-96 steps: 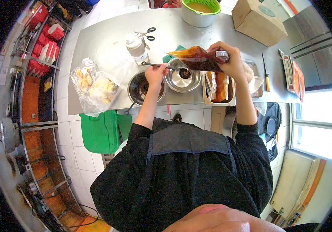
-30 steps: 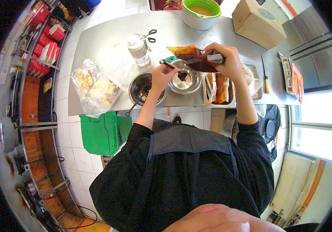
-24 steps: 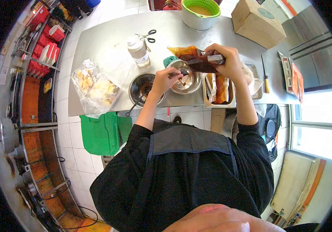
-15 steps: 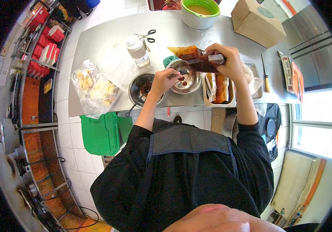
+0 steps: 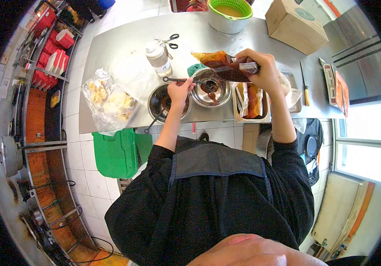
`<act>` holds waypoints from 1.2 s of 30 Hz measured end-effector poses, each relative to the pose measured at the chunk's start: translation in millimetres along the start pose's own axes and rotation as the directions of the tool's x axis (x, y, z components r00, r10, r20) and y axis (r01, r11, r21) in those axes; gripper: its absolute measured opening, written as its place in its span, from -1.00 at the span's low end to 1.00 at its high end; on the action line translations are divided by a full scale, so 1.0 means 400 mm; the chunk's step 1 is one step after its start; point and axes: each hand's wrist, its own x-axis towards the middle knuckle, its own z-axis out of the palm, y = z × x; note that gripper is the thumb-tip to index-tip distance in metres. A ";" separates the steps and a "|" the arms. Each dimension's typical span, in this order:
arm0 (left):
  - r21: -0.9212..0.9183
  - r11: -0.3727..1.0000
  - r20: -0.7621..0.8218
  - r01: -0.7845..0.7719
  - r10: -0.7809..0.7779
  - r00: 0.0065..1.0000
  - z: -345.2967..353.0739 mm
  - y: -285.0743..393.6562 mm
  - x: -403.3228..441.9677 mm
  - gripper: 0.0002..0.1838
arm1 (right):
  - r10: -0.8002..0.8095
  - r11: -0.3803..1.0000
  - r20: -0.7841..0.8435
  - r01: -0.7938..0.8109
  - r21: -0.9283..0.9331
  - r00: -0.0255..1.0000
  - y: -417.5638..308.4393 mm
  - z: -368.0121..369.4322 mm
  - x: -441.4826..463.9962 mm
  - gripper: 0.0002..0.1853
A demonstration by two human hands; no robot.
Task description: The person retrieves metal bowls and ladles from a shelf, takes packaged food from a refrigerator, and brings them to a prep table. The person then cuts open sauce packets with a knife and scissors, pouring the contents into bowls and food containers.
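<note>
My left hand [image 5: 180,90] is closed around the handle of a black spoon [image 5: 172,80], whose head lies over the right-hand steel bowl [image 5: 196,98]. Dark sauce [image 5: 213,97] sits in that bowl, below the spoon. Above and right of it, my right hand [image 5: 263,70] grips a brown sauce pouch [image 5: 228,71], tilted with its amber end toward the bowl. Under my left wrist stands another steel bowl [image 5: 154,98] with dark contents and a second black-handled utensil [image 5: 152,125] leaning over its rim.
A steel tray [image 5: 239,119] holds more brown pouches. Also on the table are a white-capped bottle [image 5: 158,60], scissors [image 5: 173,41], bagged food [image 5: 118,105], a knife [image 5: 306,91], a cardboard box [image 5: 294,25] and a white bucket [image 5: 226,25] with a green strainer.
My left hand has shifted slightly left, and the spoon has swung to lie more level, its handle end now showing on the left. More sauce is visible in the bowl; the pouch has barely moved.
</note>
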 end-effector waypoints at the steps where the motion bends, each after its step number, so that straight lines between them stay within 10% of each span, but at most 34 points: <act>1: -0.055 0.997 0.001 0.045 -0.045 0.999 -0.001 -0.002 0.002 -0.83 | -0.005 1.000 -0.005 0.005 0.003 1.000 -0.001 0.001 0.001 -0.72; 36: -0.097 0.980 0.046 0.173 -0.169 0.984 -0.018 0.000 0.014 -0.83 | -0.062 0.996 0.064 0.066 -0.064 0.996 -0.041 -0.017 0.044 -0.74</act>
